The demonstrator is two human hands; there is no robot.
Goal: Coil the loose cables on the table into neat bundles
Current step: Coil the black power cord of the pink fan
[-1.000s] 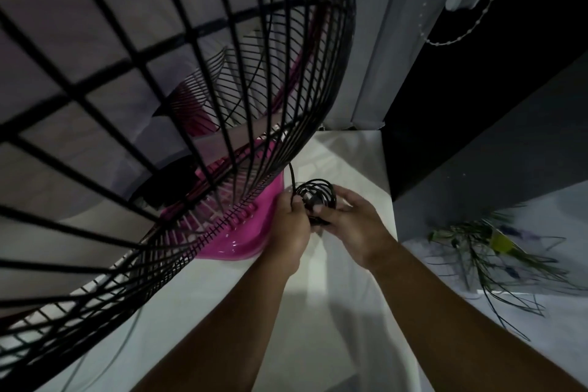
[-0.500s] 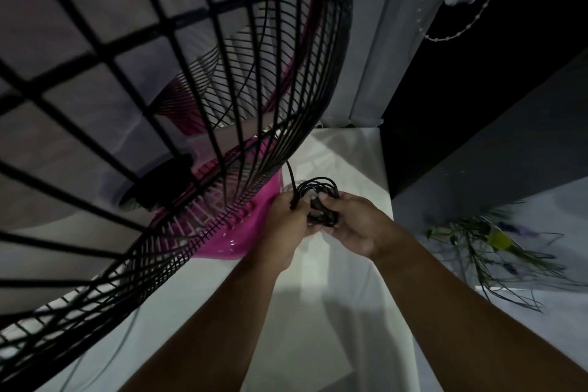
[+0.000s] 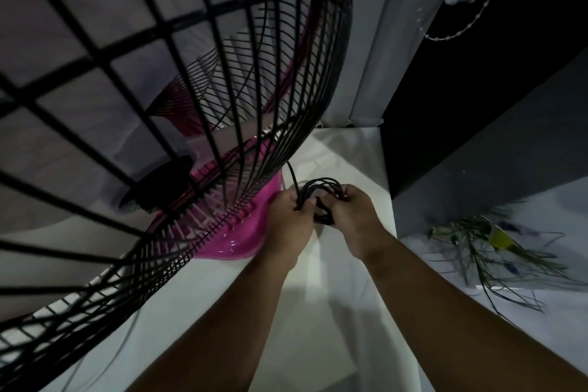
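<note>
A black cable (image 3: 321,189) is wound into a small coil of several loops, held above the white table (image 3: 318,312). My left hand (image 3: 289,219) grips the coil's left side, fingers curled round the strands. My right hand (image 3: 356,216) grips the right side, with part of the cable hidden under its fingers. One strand runs up and left from the coil toward the fan. The scene is dim.
A fan with a black wire grille (image 3: 191,105) and pink base (image 3: 241,229) fills the left, very close to the camera. A dark cabinet (image 3: 477,105) stands right of the table. Green leafy stems (image 3: 483,248) lie on a pale surface at right.
Both hands stay on the coil, which is slightly reshaped, with the loops now arching above the fingers. The view has shifted a little.
</note>
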